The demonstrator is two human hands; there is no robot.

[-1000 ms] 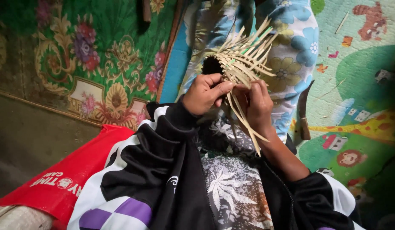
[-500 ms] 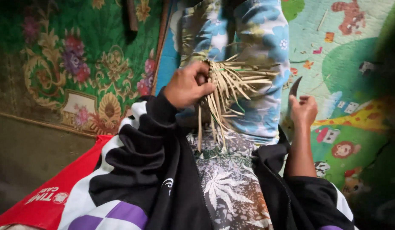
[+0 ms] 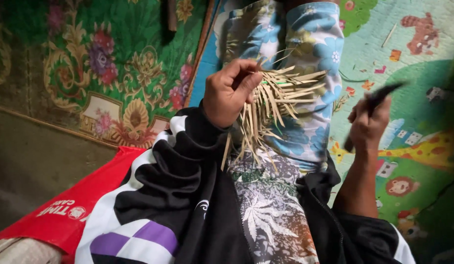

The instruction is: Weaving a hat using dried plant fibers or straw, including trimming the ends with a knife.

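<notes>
The scene is dim and evenly lit by soft, diffuse light with no hard-edged shadows and no glare. Colours stay saturated on the green floral carpet (image 3: 90, 63) and the cartoon play mat (image 3: 412, 98), though both darken toward the frame's corners, where vignetting deepens, strongest at the right edge. The bare floor (image 3: 36, 166) at the left is murky. The left hand (image 3: 230, 93) and the bundle of straw strips (image 3: 280, 102) are fairly sharp. The right hand (image 3: 368, 124) and the dark tool (image 3: 381, 95) in its grip are smeared by motion blur. The black jacket sleeve (image 3: 173, 176) loses detail in its folds.
</notes>
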